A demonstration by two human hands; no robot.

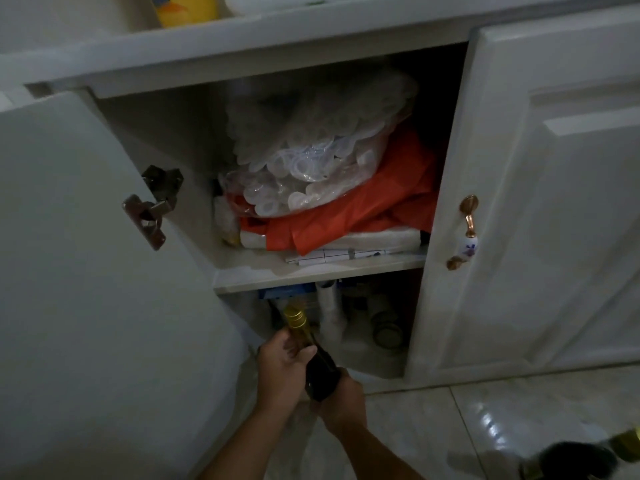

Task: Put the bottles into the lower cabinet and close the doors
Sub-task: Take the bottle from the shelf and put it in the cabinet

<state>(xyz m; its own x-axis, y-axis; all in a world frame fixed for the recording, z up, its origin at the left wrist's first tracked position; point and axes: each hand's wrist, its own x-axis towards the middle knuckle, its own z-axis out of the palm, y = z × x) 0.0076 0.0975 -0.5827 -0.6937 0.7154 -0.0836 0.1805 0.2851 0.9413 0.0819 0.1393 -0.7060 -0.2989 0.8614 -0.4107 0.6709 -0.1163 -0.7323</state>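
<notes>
Gripping dark bottle (320,370) — left hand (280,367) neck | right hand (343,398) base

Low in the centre of the frame, the left hand (280,362) and right hand (341,398) both grip a dark glass bottle with a gold screw cap (313,355), tilted toward the lower compartment of the white cabinet (242,282). The white left door (86,271) stands open. On the shelf above, a clear plastic bag of rings (311,157) lies on folded orange plastic sheeting (381,209). At the lower right corner another gold-capped dark bottle (588,459) lies on the pale floor tiles (519,410).
</notes>
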